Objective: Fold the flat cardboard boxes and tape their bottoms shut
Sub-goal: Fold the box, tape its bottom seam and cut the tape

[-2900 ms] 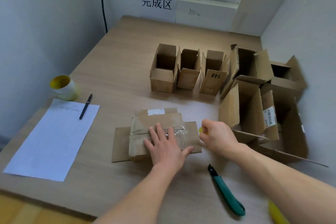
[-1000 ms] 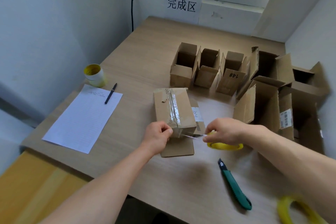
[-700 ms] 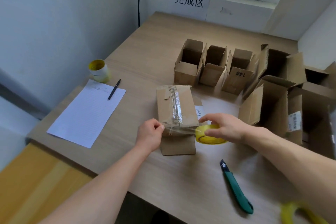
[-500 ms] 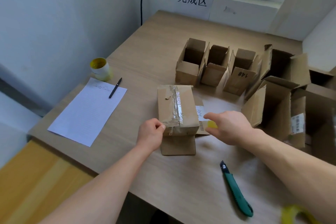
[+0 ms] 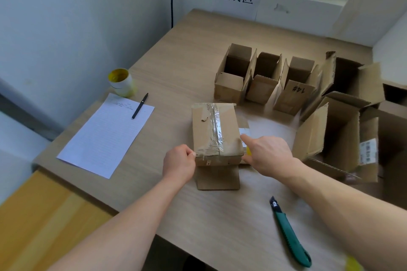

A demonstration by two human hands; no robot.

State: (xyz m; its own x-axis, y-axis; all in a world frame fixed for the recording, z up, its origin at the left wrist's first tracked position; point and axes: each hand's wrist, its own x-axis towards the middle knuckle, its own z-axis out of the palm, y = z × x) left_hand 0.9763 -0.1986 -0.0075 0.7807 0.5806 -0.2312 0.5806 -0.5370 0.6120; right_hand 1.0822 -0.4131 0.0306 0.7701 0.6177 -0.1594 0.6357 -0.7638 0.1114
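Observation:
A small cardboard box (image 5: 229, 125) lies bottom-up in the middle of the table (image 5: 176, 68), with a strip of clear tape (image 5: 217, 130) along its seam and its open flaps spread beneath it. My left hand (image 5: 179, 164) is curled at the box's near left corner, pinching the tape end against the near edge. My right hand (image 5: 267, 154) holds the yellow tape roll (image 5: 248, 150) against the box's right side. The roll is almost hidden by the hand.
Three small folded boxes (image 5: 264, 77) stand open in a row behind, with larger open boxes (image 5: 339, 134) at the right. A green utility knife (image 5: 290, 235) lies near the front edge. A paper sheet (image 5: 105, 134), pen (image 5: 140, 105) and yellow cup (image 5: 120, 81) sit at the left.
The box was turned so its taped seam points away from me. My right hand drew the tape roll across the near edge and round to the box's right side; my left hand stayed at the corner.

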